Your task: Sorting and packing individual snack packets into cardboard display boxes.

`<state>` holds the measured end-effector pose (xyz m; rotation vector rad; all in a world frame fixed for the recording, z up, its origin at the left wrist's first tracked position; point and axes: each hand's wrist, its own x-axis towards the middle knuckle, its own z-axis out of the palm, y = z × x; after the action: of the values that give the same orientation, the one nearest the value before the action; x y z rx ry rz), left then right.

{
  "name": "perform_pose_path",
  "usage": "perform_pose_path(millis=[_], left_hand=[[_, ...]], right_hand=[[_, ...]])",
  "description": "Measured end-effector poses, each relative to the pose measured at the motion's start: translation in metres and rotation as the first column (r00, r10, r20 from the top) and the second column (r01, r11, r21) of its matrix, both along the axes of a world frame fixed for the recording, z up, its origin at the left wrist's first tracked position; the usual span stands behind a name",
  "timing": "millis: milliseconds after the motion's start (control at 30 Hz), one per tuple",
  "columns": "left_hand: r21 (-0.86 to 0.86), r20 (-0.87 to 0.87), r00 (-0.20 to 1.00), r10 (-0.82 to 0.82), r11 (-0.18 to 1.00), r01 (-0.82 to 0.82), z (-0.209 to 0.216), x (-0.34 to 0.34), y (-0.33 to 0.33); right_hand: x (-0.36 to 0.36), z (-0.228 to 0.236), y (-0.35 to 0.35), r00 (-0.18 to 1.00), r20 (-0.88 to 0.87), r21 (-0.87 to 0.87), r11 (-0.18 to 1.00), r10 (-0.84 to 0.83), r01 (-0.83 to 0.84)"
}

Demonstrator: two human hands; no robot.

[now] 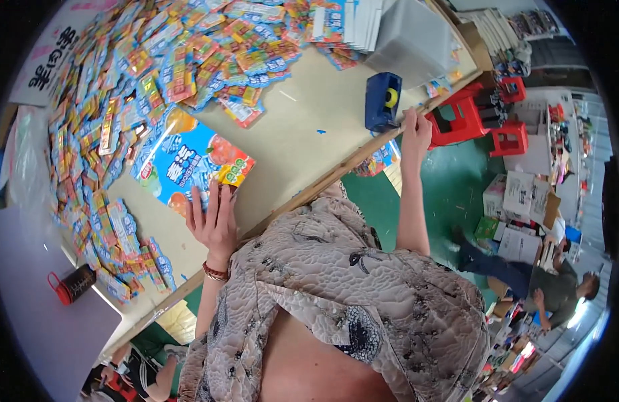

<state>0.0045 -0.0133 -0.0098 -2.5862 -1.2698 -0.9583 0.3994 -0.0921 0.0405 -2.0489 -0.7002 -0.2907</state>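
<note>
A blue snack box (195, 161) with fruit pictures lies flat on the table. On its near edge rests my left hand (216, 218), fingers stretched out and slightly apart; a red bracelet circles that wrist. A dark blue tape dispenser (377, 100) with a yellow core stands by the table's right edge. Just beside its near end is my right hand (417, 134), its fingers pinched together. Whatever the right fingers hold, perhaps tape, is too small to make out.
A large pile of small colourful snack packets (149, 87) covers the table's left and far parts. Beyond the dispenser stand a translucent plastic bin (413, 43) and stacked flat boxes (363, 23). Red stools (460, 120), cartons (520, 194) and another person (551, 291) are at the right.
</note>
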Motion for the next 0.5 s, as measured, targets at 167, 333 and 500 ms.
perform_pose_path(millis=[167, 333, 500], left_hand=[[0.006, 0.006, 1.000, -0.021, 1.000, 0.021, -0.002, -0.002, 0.003], [-0.018, 0.012, 1.000, -0.010, 1.000, 0.010, 0.000, 0.000, 0.002], [-0.008, 0.000, 1.000, -0.002, 1.000, 0.002, 0.000, -0.002, 0.002]], right_hand=[[0.027, -0.008, -0.008, 0.791, -0.600, -0.092, 0.971, 0.122, -0.219], [0.018, 0.002, -0.015, 0.680, -0.699, 0.132, 0.975, 0.220, -0.179], [-0.009, -0.024, -0.033, 0.571, -0.759, 0.323, 0.942, 0.313, -0.087]])
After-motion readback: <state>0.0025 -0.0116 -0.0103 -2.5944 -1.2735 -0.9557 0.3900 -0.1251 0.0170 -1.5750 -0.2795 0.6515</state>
